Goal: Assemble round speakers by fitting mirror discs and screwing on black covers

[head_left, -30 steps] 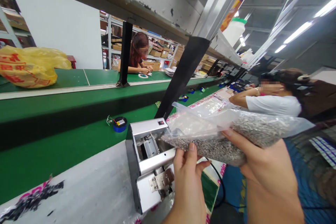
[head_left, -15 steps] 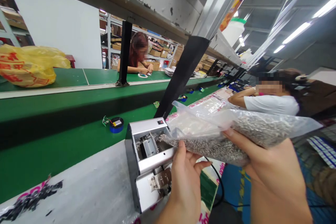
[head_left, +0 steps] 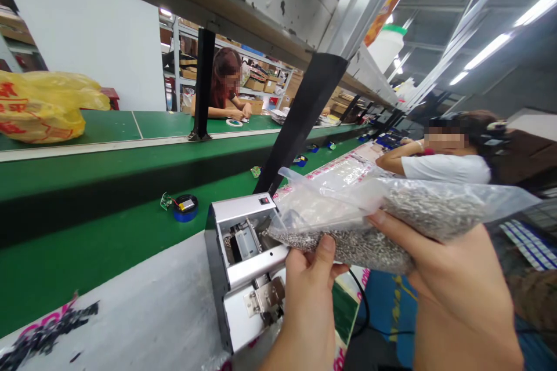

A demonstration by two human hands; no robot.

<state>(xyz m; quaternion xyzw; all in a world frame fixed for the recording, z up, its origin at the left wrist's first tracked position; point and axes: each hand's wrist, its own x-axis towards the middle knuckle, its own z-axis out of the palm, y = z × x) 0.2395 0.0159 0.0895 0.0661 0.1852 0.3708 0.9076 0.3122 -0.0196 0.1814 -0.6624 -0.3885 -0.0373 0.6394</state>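
A clear plastic bag of small silvery screws (head_left: 348,243) lies tilted across my hands, its mouth end over a screw feeder (head_left: 248,261). My right hand (head_left: 452,278) is wrapped around the full, far-right part of the bag. My left hand (head_left: 311,290) pinches the bag's underside close to the mouth, thumb on the near face. Inside the feeder's top opening, a metal block and some loose screws show. A small metal bracket sits on the feeder's front. The fingers under the bag are partly hidden.
On the green conveyor belt (head_left: 130,243) lie a blue ring with a battery and circuit board (head_left: 185,207) and several similar parts. A black post (head_left: 300,116) rises behind the feeder. A yellow bag (head_left: 39,107) is at left. Two people sit nearby. A black cable (head_left: 364,295) hangs below.
My left hand has shifted right along the bag, its thumb and fingers now more curled in. Fewer screws show at the bag's mouth. The view has shifted slightly.
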